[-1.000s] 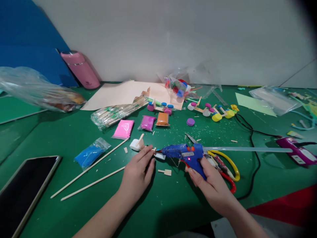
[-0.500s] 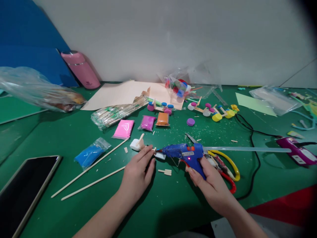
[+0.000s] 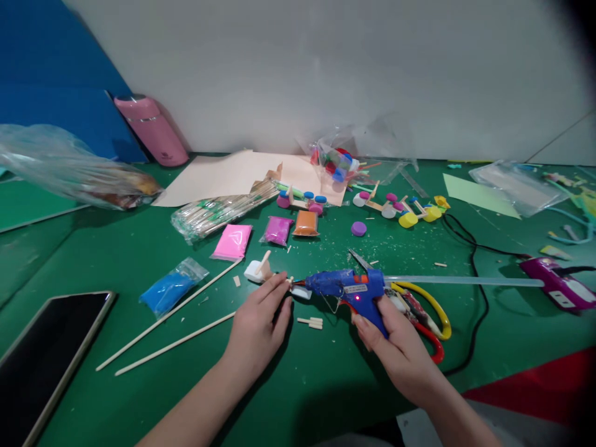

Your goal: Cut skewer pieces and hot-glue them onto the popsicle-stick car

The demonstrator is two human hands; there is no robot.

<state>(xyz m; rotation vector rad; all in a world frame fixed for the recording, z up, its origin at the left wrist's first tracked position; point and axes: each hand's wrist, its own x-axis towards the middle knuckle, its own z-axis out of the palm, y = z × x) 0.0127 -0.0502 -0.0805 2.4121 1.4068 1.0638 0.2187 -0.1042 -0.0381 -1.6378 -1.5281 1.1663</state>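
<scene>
My right hand [image 3: 395,338] is wrapped round the handle of a blue glue gun [image 3: 347,287], whose red light glows. A long clear glue stick [image 3: 460,281] juts from its back. The gun's nozzle touches or nearly touches a small wooden piece beside the fingertips of my left hand [image 3: 261,316]. Those fingers are closed on a small white and wooden assembly [image 3: 255,271], partly hidden under them. Short wooden pieces [image 3: 314,323] lie just right of my left hand. Two long wooden sticks [image 3: 174,345] rest to its left.
Scissors [image 3: 442,310] with yellow and red handles lie behind my right hand. A phone [image 3: 51,360], a blue clay packet [image 3: 170,288] and a pink one [image 3: 233,242] are left. Small wheeled models [image 3: 305,202] stand further back. A black cable [image 3: 484,310] runs at right.
The glue gun and my right hand have shifted very slightly; the glue stick's far end sits a little further left. My left hand looks unmoved.
</scene>
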